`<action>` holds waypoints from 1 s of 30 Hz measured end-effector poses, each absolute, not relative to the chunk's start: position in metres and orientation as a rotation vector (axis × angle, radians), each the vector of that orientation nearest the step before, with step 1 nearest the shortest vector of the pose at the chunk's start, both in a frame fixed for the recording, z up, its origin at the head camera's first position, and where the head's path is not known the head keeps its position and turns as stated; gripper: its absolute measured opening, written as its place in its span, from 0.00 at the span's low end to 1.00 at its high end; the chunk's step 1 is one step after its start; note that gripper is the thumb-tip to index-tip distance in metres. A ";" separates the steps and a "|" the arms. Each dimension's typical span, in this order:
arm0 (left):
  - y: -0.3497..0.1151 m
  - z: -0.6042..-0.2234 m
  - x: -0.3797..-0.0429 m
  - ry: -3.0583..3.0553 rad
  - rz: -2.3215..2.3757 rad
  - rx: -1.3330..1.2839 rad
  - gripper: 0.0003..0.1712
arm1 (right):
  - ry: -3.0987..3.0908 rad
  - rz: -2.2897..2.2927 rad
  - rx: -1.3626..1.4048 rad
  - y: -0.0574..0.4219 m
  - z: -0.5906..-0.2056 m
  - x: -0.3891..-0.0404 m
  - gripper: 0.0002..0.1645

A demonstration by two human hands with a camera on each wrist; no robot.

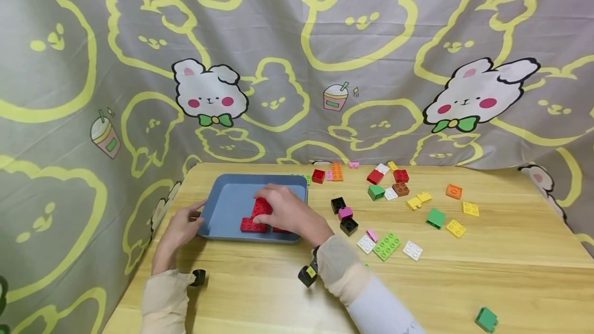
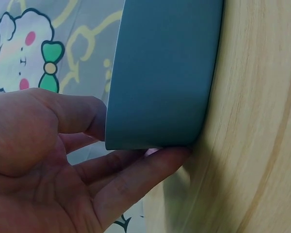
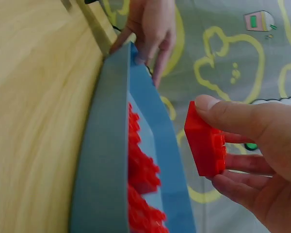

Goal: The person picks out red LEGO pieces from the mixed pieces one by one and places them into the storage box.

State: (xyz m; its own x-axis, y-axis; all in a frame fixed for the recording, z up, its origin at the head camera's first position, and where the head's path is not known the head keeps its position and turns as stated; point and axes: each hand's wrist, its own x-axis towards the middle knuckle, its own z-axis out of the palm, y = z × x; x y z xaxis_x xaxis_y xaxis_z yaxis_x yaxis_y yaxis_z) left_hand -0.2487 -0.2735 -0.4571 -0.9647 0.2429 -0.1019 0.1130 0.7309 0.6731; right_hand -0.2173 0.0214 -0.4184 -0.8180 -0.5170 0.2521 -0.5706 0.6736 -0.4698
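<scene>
A blue-grey tray point(image 1: 227, 200) stands at the left of the table. At its left end my left hand point(image 1: 182, 227) grips the corner; the left wrist view shows the thumb at the rim and fingertips against the outer wall point(image 2: 160, 77). Over the tray, my right hand point(image 1: 290, 213) pinches a red toy brick point(image 3: 203, 141) between thumb and fingers, its studs turned toward the palm in the right wrist view. Below it, several other red bricks point(image 1: 252, 224) lie inside the tray, partly hidden by the right hand.
Loose bricks are scattered right of the tray: black ones point(image 1: 349, 226), a lime green one point(image 1: 387, 246), white ones point(image 1: 412, 250), yellow ones point(image 1: 456, 228) and red ones point(image 1: 401, 176). A green brick point(image 1: 486, 319) lies near the front right. A patterned curtain point(image 1: 278, 40) hangs behind the table.
</scene>
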 end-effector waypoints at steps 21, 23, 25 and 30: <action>-0.272 -0.453 -0.247 2.767 1.042 0.249 0.30 | -2.903 0.763 0.888 -0.059 -0.437 -0.251 0.30; -0.271 -0.453 -0.248 2.771 1.046 0.244 0.30 | -2.925 0.741 0.889 -0.062 -0.439 -0.255 0.29; -0.269 -0.455 -0.250 2.759 1.057 0.230 0.30 | -2.951 0.712 0.888 -0.064 -0.443 -0.257 0.28; -0.268 -0.459 -0.249 2.737 1.089 0.195 0.30 | -3.002 0.648 0.867 -0.072 -0.452 -0.258 0.26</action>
State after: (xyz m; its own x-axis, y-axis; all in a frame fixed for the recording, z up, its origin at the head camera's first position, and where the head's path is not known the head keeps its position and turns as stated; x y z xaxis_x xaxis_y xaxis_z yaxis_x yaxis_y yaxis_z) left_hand -0.2493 -0.2675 -0.4587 -0.9733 0.1913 -0.1266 0.0521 0.7217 0.6903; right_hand -0.2578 -0.0724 -0.4517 -0.8511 -0.5212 0.0632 -0.5009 0.7700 -0.3951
